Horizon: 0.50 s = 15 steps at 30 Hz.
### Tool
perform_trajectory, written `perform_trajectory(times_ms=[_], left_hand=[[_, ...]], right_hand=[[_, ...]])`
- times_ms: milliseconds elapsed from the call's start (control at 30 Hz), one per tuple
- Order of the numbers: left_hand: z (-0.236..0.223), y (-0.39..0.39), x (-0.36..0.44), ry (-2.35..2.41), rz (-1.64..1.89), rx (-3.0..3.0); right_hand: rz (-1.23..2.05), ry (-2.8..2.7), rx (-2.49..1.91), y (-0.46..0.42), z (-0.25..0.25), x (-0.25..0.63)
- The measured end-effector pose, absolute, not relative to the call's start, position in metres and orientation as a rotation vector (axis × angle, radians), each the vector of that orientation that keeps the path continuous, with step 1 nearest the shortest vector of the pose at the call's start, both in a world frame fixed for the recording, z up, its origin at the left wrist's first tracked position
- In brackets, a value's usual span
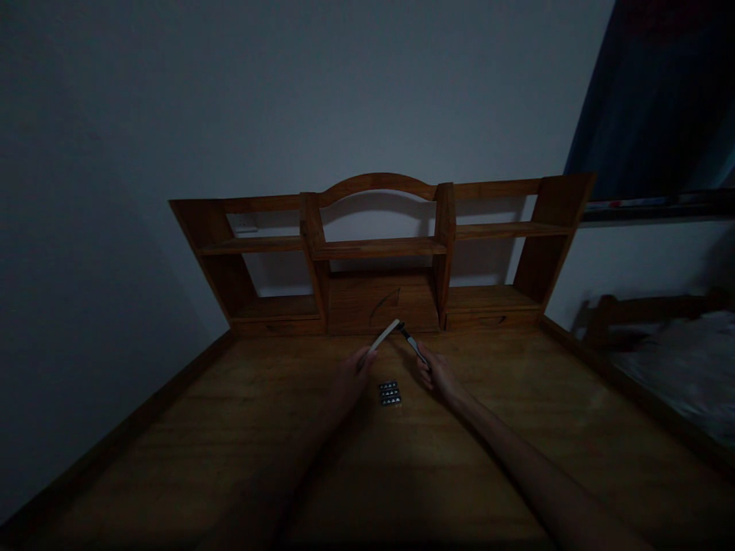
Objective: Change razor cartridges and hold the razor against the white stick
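Observation:
My left hand [356, 369] is closed around the lower end of a pale, thin strip [383, 336], which slants up to the right. My right hand [433, 370] grips a slim tool with a light handle and a dark head [412, 342]; the dim light hides its exact kind. The tool's dark head meets or nearly meets the strip's upper tip; I cannot tell whether they touch. Below and between both hands, three small dark bars with whitish marks [390, 393] lie in a stack of rows on the wooden desk [276, 428].
A wooden shelf unit [379, 248] with several compartments and small drawers stands along the desk's back edge, against a pale wall [367, 92]. Raised edging runs down both desk sides. To the right are a dark curtained window [660, 115] and a light, crumpled covering [677, 367].

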<state>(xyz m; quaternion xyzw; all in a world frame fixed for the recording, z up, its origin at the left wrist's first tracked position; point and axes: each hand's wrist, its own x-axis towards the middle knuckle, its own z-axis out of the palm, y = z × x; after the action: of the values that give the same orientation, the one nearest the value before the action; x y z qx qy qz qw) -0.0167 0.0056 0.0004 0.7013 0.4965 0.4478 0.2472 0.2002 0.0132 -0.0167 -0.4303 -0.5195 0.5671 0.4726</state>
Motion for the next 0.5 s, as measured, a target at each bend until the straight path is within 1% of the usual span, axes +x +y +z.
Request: perform_trajectory(times_ms=[200,500], left_hand=[[-0.003,0.009,-0.018,1.322,1.234,1.915],[-0.003,0.01,-0.018,1.305,1.242,1.928]], right_hand=[[1.119,-1.421,-1.173,0.003,-0.013,0.203],[0.905,-1.517,-1.23,-0.001,-0.005,0.203]])
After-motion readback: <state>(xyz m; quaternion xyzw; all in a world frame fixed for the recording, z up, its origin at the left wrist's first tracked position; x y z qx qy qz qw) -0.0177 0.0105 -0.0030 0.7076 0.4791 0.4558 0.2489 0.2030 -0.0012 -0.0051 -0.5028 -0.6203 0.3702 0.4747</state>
